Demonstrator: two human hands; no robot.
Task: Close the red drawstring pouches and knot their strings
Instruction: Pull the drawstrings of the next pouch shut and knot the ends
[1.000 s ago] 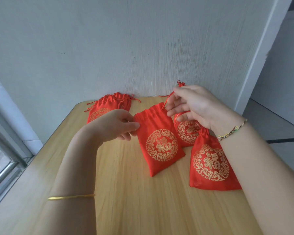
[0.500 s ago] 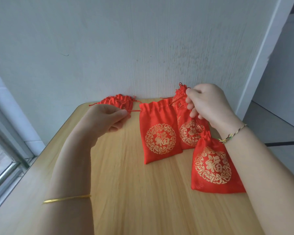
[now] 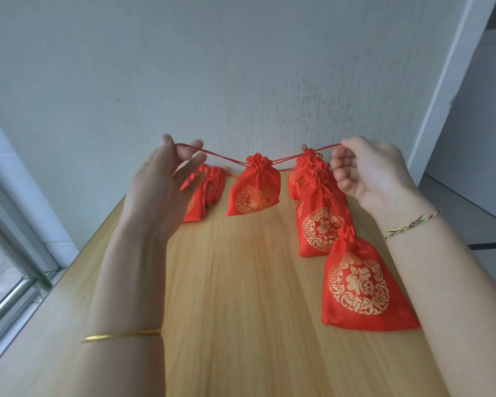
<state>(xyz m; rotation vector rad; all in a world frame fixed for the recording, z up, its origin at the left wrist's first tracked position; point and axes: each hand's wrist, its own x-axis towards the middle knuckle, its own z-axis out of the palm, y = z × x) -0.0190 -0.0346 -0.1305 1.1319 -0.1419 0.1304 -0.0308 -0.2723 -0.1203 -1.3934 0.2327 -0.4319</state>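
Strings [image 3: 212, 155] ran taut out of the gathered mouth of a red pouch [image 3: 254, 193] at twelve o'clock, one toward ten, one toward two. My left hand [image 3: 163, 181] pinched the ten o'clock end between thumb and forefinger, the other fingers spread. My right hand [image 3: 370, 176] pinched the two o'clock end with fingers curled. I could not tell whether the pouch's bottom touched the table [image 3: 241, 310]. A heap of pouches [image 3: 212, 193] lay at eleven o'clock, just beside it. Three more pouches [image 3: 357, 285] with gathered mouths lay overlapping from one to four o'clock.
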